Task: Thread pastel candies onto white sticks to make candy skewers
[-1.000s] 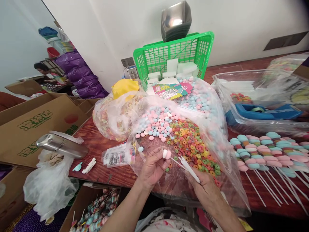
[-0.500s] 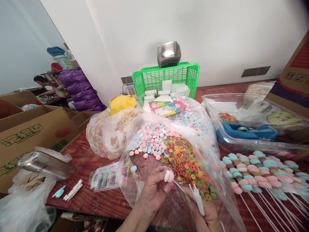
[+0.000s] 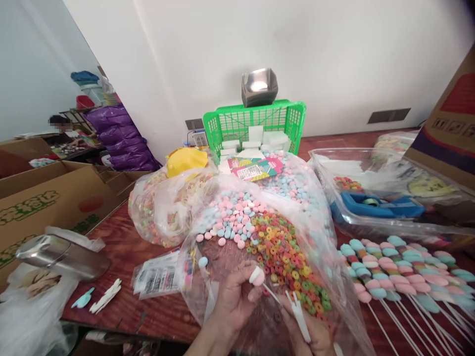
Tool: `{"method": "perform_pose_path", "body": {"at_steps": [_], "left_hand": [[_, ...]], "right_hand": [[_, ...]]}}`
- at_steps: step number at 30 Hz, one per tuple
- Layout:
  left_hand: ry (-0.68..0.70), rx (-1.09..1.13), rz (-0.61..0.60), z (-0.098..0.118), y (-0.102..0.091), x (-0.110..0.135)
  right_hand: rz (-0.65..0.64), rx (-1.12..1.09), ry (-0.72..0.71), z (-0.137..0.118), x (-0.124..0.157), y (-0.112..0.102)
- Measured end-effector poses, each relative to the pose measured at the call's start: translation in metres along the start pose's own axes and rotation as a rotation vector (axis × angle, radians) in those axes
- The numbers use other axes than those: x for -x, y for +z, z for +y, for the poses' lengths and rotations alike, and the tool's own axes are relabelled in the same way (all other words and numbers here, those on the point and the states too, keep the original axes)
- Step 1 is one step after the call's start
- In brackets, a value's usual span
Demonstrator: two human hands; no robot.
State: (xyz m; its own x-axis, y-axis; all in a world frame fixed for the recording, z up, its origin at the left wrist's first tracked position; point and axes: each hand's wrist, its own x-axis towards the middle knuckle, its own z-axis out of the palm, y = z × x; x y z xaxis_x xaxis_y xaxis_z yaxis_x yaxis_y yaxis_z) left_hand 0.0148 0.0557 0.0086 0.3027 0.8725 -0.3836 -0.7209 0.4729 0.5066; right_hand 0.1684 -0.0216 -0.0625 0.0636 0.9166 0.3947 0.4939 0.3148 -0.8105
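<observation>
My left hand [image 3: 237,294] pinches a pink and white marshmallow [image 3: 257,276] between thumb and fingers. One thin white stick [image 3: 271,292] runs from my right hand to the marshmallow; whether its tip is inside, I cannot tell. My right hand [image 3: 313,333] is closed around that stick and a bundle of white sticks [image 3: 300,316]. Beneath and beyond the hands, pink, blue and white marshmallows [image 3: 233,212] and colourful ring gummies [image 3: 285,252] lie loose on an opened clear plastic bag [image 3: 198,291]. Finished-looking candy skewers [image 3: 404,269] lie in a pile on the right.
A green basket [image 3: 256,116] with a metal scoop-like container [image 3: 260,87] stands against the wall. At right sit a clear tray [image 3: 352,220] and blue tape dispenser [image 3: 382,205]. A steel flask [image 3: 63,257] lies left near a cardboard box [image 3: 48,198]. Another person [image 3: 63,131] sits far left.
The marshmallow in my left hand has tilted slightly, and both hands have shifted a little. The whole view has moved slightly. The grip of each hand stays the same.
</observation>
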Motion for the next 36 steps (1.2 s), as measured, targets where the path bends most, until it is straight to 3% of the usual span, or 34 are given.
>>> {"method": "perform_pose_path", "body": {"at_steps": [4,7,12,14,24,27,30,33,36], "left_hand": [[-0.076,0.024,-0.003,-0.002,0.004,-0.002],[-0.032,-0.032,0.030,-0.006,0.002,-0.006],[0.402,-0.479,0.007,-0.008,-0.002,-0.004],[0.507,-0.668,-0.012,-0.007,-0.003,0.002],[0.590,-0.984,-0.135,-0.014,-0.005,0.017],[0.542,-1.034,-0.214,-0.024,-0.002,0.021],[0.459,-1.045,-0.245,-0.029,0.001,0.024],[0.447,-0.981,-0.231,-0.018,-0.001,0.019],[0.531,-0.994,-0.100,0.008,-0.010,0.007]], "right_hand": [[-0.021,-0.080,0.091,-0.010,0.001,-0.001],[-0.037,-0.083,0.151,-0.016,0.001,-0.002],[0.008,-0.068,0.096,-0.014,0.001,0.000],[0.002,-0.042,0.069,-0.012,0.001,-0.002],[0.025,-0.079,0.109,-0.018,0.008,0.005],[0.010,-0.063,0.079,-0.019,0.007,0.006],[0.009,-0.074,0.140,-0.014,0.002,0.002],[0.127,-0.099,0.225,-0.010,-0.007,-0.009],[0.291,-0.146,0.360,-0.012,-0.017,-0.023]]}}
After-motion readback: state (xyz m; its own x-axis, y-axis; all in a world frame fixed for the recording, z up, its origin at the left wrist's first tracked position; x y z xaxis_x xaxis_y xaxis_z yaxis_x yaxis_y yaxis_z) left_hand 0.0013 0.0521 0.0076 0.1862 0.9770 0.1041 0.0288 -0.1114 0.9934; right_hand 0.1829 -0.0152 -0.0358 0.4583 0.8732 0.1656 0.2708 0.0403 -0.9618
